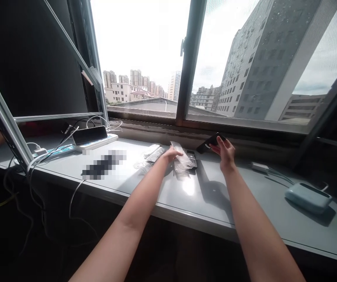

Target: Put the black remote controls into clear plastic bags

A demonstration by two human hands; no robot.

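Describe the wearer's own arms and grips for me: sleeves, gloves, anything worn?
The left grip and right grip are bare human hands, with no gloves; rings are too small to tell. The left arm and right arm are bare as far as they show: no sleeve, watch, bracelet, cable or marking visible.
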